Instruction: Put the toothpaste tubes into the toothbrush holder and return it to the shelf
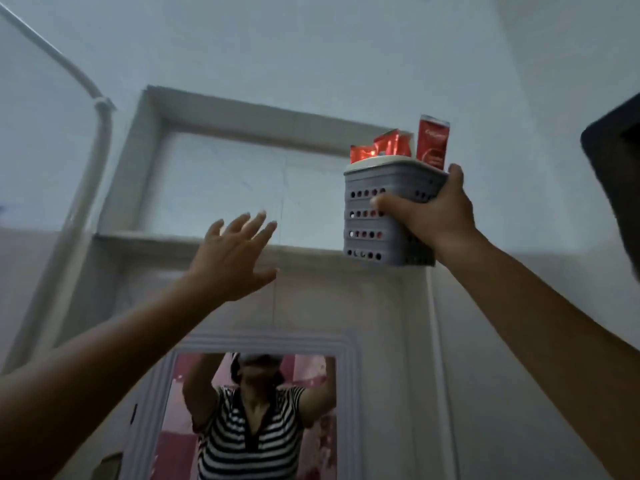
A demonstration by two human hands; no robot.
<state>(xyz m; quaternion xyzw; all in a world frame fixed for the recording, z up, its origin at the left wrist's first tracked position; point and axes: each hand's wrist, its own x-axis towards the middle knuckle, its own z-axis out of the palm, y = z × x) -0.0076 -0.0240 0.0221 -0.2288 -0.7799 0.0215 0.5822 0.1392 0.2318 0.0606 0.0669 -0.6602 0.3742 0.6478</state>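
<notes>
Entry, head view, looking up at the wall. I am holding the grey perforated toothbrush holder (384, 216) in my right hand (433, 209), arm raised. My thumb is pressing across its front face at the second row of holes, and my other fingers are wrapping around its right side up to the rim; the grip is closed firmly on the holder. The holder is standing roughly upright in my hand, and its base is sitting level with the front edge of the shelf (207, 239), the tiled ledge of a recess in the wall. I cannot tell whether the base is resting on that ledge or is just in front of it.

Red toothpaste tubes (398, 143) are sticking up out of the top of the holder: crumpled ends on the left, and one taller, straighter tube on the right, just above my fingertips. Red is also showing through the holes in the front face.

My left hand (232, 258) is raised beside the holder, well apart from it, fingers spread wide and palm facing the wall, gripping nothing.

A white pipe (97, 140) is running down the wall at left. Below the shelf a mirror (256, 410) is reflecting both raised arms and a striped shirt.
</notes>
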